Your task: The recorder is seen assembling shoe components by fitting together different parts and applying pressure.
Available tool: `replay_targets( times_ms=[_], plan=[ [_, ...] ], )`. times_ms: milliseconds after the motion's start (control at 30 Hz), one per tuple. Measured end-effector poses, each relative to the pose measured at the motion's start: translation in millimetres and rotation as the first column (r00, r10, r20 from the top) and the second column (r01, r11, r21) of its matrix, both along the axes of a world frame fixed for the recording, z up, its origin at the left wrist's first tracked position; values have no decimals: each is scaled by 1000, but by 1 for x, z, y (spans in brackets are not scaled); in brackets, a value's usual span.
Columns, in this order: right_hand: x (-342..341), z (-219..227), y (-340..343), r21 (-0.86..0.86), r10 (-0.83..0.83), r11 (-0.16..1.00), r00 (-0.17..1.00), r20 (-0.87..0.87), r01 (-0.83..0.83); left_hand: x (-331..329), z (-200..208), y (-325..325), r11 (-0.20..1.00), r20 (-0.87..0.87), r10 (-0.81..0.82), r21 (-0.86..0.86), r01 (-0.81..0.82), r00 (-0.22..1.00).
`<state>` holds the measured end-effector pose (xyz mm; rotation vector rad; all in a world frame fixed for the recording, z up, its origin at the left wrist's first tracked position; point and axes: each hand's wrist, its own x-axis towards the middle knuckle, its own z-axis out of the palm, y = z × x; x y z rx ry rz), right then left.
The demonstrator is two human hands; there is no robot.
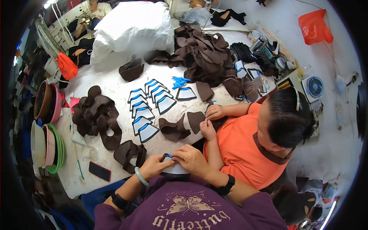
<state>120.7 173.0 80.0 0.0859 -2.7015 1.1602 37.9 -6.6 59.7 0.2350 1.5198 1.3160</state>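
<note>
Close to my body, both hands pinch a small white fabric panel (176, 169) with a black border and a blue strip on its top edge. My left hand (155, 165) grips its left corner between thumb and fingers. The fingertips of my right hand (191, 158) press on the blue strip, hiding part of the panel. Beyond them, similar trapezoid panels (142, 113) lie overlapping in two columns. Another such panel (186, 93) sits beside a tangle of blue strips (180, 82). Dark brown curved fabric pieces (130, 154) lie to the left of my hands.
At my right a person in an orange top (241, 149) handles brown fabric. A large brown pile (203, 53) and a white sack (132, 28) stand at the back. On the left are a phone (100, 171), stacked basins (50, 147) and more brown pieces (96, 111).
</note>
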Motion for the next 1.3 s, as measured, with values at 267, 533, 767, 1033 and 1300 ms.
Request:
replay_targets(
  times_ms=[267, 533, 767, 1033, 1300],
  plan=[
    [13, -6, 4, -64, 91, 994, 992, 85, -86, 17, 9, 1, 994, -86, -65, -92, 57, 994],
    [36, -21, 1, 121, 342, 925, 929, 142, -359, 39, 0, -6, 972, -177, -223, -118, 204, 959],
    [38, -30, -19, 166, 237, 952, 962, 136, -257, 43, -13, -17, 978, -120, -180, -129, 164, 976],
    [32, -16, -38, -111, 28, 994, 967, 253, 0, 41, -6, -35, 993, -54, -102, -71, 98, 993],
    [19, -14, -47, -418, 70, 898, 895, 440, 135, 35, -11, -56, 1000, 94, 8, -18, -6, 996]
  ],
)
